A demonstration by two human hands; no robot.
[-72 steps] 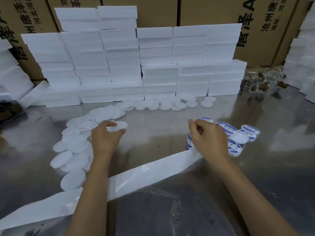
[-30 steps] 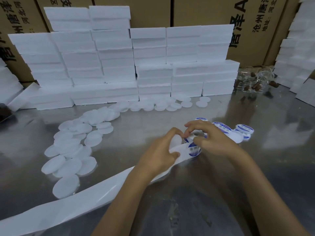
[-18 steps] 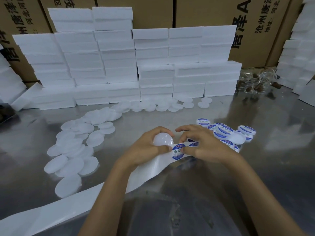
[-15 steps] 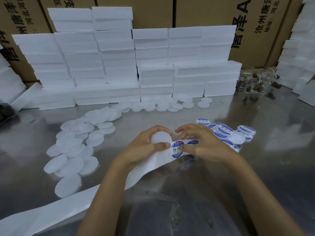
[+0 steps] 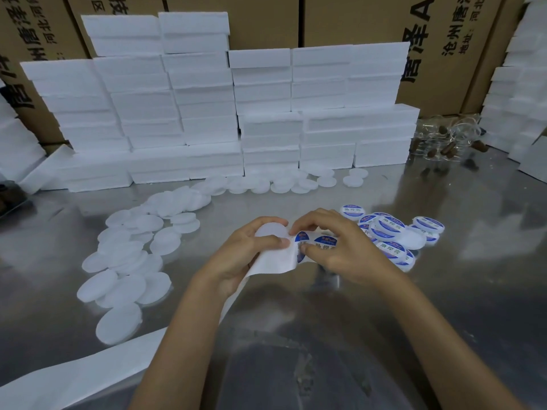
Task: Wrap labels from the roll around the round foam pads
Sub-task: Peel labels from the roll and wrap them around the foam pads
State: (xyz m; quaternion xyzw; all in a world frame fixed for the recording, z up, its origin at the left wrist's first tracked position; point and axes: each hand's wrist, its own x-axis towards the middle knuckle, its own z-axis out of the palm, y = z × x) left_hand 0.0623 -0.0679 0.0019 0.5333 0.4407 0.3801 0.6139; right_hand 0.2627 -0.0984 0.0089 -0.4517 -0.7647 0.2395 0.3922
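Observation:
My left hand grips a plain white round foam pad between thumb and fingers, together with the white backing strip of the label roll. My right hand pinches the strip right beside the pad, where round blue-and-white labels sit on it. The strip trails away to the lower left across the table. The roll itself is hidden under my right hand.
Several unlabelled round pads lie spread at the left, more along the foam stacks. Labelled pads are heaped at the right. White foam blocks form a wall at the back before cardboard boxes. The tabletop is shiny metal.
My left hand took a pad from the left pile and brought it to the strip at my right hand. Both hands now hold pad and labels close together, slightly nearer than half a second ago.

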